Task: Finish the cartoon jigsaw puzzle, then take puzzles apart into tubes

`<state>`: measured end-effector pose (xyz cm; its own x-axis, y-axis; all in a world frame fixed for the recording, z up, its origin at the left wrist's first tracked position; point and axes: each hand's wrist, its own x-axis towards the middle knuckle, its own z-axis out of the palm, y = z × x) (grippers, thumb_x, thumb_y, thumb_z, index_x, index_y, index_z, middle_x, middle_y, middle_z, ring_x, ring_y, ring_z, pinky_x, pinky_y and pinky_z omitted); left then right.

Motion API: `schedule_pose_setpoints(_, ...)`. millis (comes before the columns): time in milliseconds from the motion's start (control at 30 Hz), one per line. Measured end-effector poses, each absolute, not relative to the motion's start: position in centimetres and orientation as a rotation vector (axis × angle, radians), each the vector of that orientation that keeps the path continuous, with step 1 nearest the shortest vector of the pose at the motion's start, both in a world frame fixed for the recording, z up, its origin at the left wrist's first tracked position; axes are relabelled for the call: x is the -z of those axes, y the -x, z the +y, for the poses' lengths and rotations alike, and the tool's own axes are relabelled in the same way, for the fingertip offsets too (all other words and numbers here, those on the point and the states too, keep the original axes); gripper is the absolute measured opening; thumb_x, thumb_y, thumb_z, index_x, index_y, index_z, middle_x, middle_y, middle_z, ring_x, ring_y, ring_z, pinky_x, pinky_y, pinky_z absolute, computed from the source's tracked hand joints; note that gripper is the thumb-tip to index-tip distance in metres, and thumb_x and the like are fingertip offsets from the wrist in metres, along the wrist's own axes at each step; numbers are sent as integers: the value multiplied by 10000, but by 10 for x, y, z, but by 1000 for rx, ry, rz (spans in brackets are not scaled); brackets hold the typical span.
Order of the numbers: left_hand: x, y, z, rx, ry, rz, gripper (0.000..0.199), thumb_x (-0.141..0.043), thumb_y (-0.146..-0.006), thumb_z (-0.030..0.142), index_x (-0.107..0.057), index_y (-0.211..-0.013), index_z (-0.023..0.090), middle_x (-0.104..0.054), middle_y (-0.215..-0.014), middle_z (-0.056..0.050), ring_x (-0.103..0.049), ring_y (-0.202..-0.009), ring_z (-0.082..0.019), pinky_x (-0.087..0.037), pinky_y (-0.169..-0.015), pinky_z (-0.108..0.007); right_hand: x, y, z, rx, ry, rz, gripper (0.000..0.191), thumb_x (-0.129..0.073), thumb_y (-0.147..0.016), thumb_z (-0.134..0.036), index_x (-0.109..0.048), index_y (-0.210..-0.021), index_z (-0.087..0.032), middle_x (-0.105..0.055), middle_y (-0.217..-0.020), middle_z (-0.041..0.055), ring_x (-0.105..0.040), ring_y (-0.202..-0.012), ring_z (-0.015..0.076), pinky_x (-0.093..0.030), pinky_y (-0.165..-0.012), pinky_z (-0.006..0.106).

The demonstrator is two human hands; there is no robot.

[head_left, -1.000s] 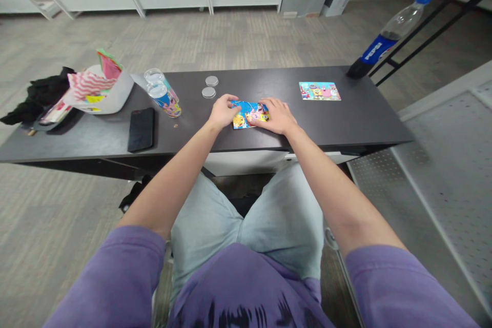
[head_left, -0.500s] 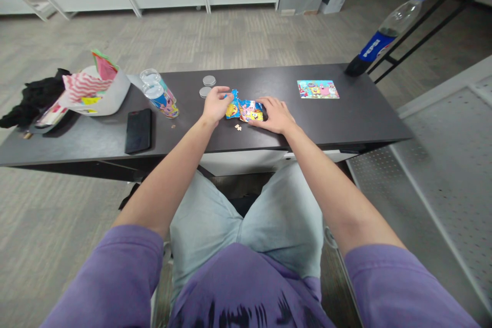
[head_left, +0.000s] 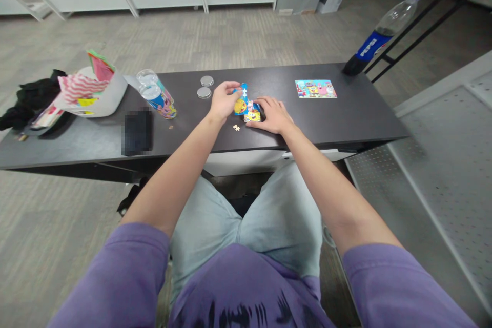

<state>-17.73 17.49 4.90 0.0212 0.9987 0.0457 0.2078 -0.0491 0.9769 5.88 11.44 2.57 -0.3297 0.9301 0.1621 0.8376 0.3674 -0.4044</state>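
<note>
My left hand (head_left: 225, 101) pinches a small joined strip of jigsaw puzzle (head_left: 241, 106), blue and yellow. The strip is lifted, and its right side overlaps a second joined puzzle section (head_left: 252, 115) on the table. Around that second section curves my right hand (head_left: 273, 114), with the thumb along its near edge and the fingers at its far edge, steadying it. Whether the two sections interlock, I cannot tell. A loose puzzle piece (head_left: 236, 127), pale side up, lies just in front of them.
On the dark table (head_left: 326, 120) lie a cartoon picture card (head_left: 315, 89), two round metal lids (head_left: 204, 93), two clear-topped canisters (head_left: 161, 102) and a blurred dark object (head_left: 137, 132). A white bag (head_left: 109, 97) stands left, a Pepsi bottle (head_left: 371, 46) at the right far corner.
My left hand has moved right and raised the blue-and-yellow strip, which now partly covers the other section. My right hand stays nearly in place.
</note>
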Motion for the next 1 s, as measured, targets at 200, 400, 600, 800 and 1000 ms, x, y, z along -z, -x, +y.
schedule_pose_setpoints(200, -52, 150, 174, -1076, -1336, 1289, 498, -886, -1169, 497, -788, -1563, 208, -810, -1579, -148, -828, -1357, -314, -768, -1136, -561, -26, -58, 114, -332, 1562, -2271, 1048, -880, -1010, -859, -689, -1808, -207, -653, -1914, 245, -594, -1736, 546, -460, -1440, 751)
schedule_pose_setpoints(400, -56, 145, 171, -1063, -1334, 1319, 468, -890, -1169, 481, -796, -1535, 204, -821, -1540, -139, -835, -1313, -297, -776, -1098, -531, -28, -57, 112, -319, 1561, -2258, 868, -779, -1110, -729, -694, -1781, -186, -670, -1900, 242, -606, -1740, 519, -485, -1434, 728)
schedule_pose_setpoints(600, -57, 160, 170, -1024, -1310, 1402, 475, -888, -1171, 482, -787, -1543, 204, -823, -1512, -134, -838, -1259, -281, -783, -1046, -500, -28, -56, 114, -309, 1572, -2229, 668, -594, -1217, -615, -746, -1716, -199, -723, -1834, 234, -648, -1691, 502, -522, -1410, 709)
schedule_pose_setpoints(800, -53, 175, 170, -1015, -1309, 1467, 489, -882, -1174, 498, -784, -1555, 208, -818, -1526, -138, -835, -1275, -288, -780, -1064, -514, -30, -57, 112, -298, 1519, -2259, 569, -649, -1181, -565, -828, -1623, -253, -768, -1770, 191, -683, -1655, 457, -546, -1402, 656)
schedule_pose_setpoints(1000, -56, 181, 171, -1042, -1457, 1484, 461, -885, -1173, 486, -796, -1530, 208, -826, -1516, -135, -836, -1283, -287, -776, -1084, -521, -31, -59, 110, -294, 1474, -2288, 492, -616, -1201, -502, -881, -1545, -272, -805, -1704, 170, -725, -1599, 423, -582, -1362, 620)
